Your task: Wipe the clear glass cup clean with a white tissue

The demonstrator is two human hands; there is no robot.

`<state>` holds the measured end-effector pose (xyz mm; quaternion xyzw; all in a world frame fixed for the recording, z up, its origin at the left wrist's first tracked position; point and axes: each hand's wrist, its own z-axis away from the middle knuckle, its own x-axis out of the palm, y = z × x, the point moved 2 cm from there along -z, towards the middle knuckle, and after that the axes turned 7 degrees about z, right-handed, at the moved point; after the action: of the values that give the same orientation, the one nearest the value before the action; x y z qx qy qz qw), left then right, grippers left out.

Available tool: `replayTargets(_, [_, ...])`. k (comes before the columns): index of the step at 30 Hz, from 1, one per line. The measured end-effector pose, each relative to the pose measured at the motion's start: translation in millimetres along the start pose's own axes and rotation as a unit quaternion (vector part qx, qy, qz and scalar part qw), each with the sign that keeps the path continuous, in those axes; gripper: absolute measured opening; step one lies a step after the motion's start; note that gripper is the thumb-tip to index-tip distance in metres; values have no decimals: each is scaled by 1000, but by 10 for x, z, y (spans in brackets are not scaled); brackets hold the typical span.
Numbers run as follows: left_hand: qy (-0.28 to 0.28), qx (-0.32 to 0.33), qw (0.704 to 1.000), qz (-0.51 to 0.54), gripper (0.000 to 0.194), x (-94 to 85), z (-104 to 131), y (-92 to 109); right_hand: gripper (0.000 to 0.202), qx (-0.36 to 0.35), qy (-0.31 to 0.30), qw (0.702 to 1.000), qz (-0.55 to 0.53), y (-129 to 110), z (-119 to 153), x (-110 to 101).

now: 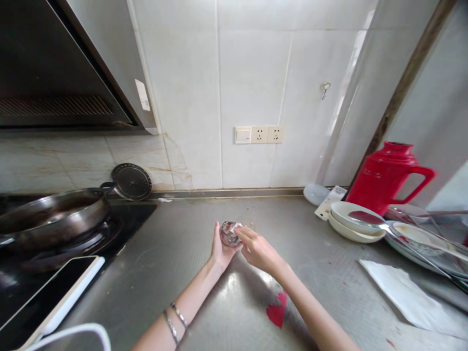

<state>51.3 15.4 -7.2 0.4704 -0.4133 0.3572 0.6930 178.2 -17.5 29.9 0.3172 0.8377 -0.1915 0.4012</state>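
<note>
Over the middle of the steel counter, my left hand (221,254) is closed around the side of a small, clear faceted glass dish (228,239). My right hand (260,251) meets it from the right, fingers pinched on a scrap of white tissue (236,227) that touches the glass near its rim. Fingers cover part of the tissue, and what lies inside the glass is too small to make out.
To the left, a large pan (54,214) sits on the black stove (135,214), near a phone-like device (54,297). At right are a red thermos jug (387,175), stacked bowls (351,234), a spoon and a folded white paper towel (405,292).
</note>
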Motion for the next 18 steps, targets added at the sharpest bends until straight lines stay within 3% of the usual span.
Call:
replayTargets(6, [8, 38, 999, 19, 30, -55, -14, 26, 62, 39, 23, 999, 9, -309, -5, 158])
replayTargets(10, [19, 14, 1000, 4, 38, -114, -20, -24, 62, 72, 60, 996, 4, -470, 22, 271])
replayTargets(18, [33, 26, 999, -9, 41, -64, 41, -77, 52, 53, 105, 993, -29, -455, 31, 321])
